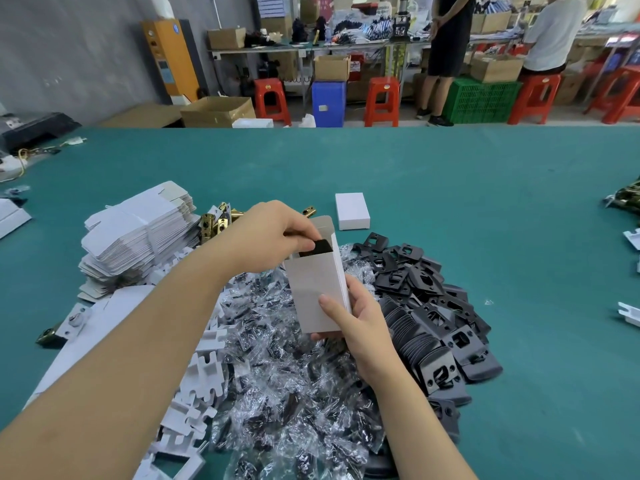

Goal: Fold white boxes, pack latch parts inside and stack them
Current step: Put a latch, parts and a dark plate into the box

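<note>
A green surface in a busy workshop carries the whole job, with red stools and loaded benches behind. The right hand grips the lower end of an open white box, thumb across its front, tilting the mouth up and away, probably so the opening faces the other hand. The left hand pinches a black latch part at that mouth, half inside, apparently sliding it in. Supplies lie within easy reach: bagged parts under both hands, black plates just right of the right hand, flat unfolded boxes left of the left hand with brass latches beside them, and white card inserts below the left forearm. One closed box sits beyond the hands, likely the start of the stack. No readable writing shows on the boxes or parts.
</note>
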`<action>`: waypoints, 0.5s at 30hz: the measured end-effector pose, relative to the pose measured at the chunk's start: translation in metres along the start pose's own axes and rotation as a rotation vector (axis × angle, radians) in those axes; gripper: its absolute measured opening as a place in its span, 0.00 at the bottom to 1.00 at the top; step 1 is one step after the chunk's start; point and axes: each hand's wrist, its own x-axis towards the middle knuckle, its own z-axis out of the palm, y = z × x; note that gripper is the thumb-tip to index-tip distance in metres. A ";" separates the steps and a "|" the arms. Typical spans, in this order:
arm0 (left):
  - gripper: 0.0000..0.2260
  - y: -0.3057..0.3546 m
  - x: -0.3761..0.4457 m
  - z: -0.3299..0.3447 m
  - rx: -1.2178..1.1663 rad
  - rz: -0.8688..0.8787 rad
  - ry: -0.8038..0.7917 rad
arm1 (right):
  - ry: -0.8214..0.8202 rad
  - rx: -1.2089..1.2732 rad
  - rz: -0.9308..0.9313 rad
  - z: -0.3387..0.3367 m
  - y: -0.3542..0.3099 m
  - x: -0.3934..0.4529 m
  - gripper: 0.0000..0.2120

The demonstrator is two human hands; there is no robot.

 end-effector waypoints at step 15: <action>0.11 0.014 -0.005 0.017 -0.022 -0.042 -0.168 | 0.026 0.050 -0.067 0.002 -0.004 -0.003 0.19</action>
